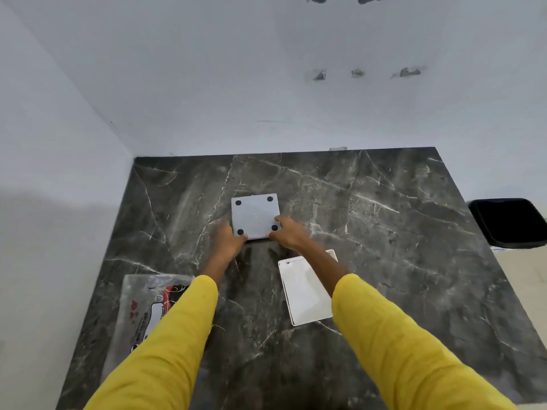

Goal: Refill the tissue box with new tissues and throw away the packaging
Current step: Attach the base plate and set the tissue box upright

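A white square tissue box (255,214) sits upside down in the middle of the dark marble table (384,232), its base up with a black round foot at each corner. My left hand (229,241) grips its near left corner. My right hand (288,233) grips its near right corner, thumb on the base. A flat white panel (305,294), apparently the box's other part, lies nearer me, partly under my right forearm. A clear plastic tissue wrapper (142,309) with red and black print lies at the table's left front, partly hidden by my left sleeve.
White walls meet in a corner behind and left of the table. A black bin (509,221) stands on the floor past the table's right edge. Both of my arms wear yellow sleeves.
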